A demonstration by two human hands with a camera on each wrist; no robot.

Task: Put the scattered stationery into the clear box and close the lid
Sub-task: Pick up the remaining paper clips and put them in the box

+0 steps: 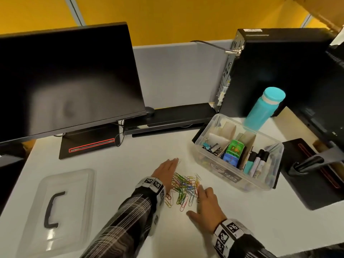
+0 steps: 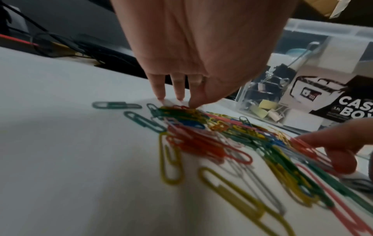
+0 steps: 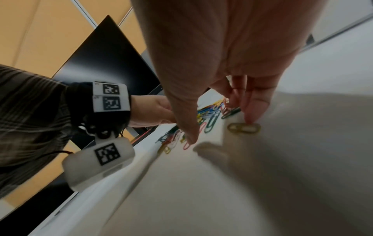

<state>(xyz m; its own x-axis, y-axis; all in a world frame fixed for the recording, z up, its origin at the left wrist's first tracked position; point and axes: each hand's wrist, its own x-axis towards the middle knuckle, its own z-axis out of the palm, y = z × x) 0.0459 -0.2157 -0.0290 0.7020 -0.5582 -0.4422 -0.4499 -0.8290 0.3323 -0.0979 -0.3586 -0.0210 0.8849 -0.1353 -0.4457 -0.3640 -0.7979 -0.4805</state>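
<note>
A heap of coloured paper clips (image 1: 183, 189) lies on the white desk (image 1: 121, 164) between my two hands. My left hand (image 1: 166, 171) lies flat at the heap's left and far side, fingers straight, their tips touching the clips (image 2: 201, 127). My right hand (image 1: 204, 202) rests at the heap's near right, fingers straight. One right fingertip presses a yellow clip (image 3: 244, 128). The clear box (image 1: 240, 183) stands open to the right, holding binder clips, sharpeners and markers. Its clear lid (image 1: 61, 211) with a black handle lies at the near left.
A black monitor (image 1: 65, 81) stands at the back left, a keyboard (image 1: 167, 116) behind the heap. A teal bottle (image 1: 264, 108) and a black computer tower (image 1: 279, 71) stand behind the box. A second monitor base (image 1: 307, 174) sits right of the box.
</note>
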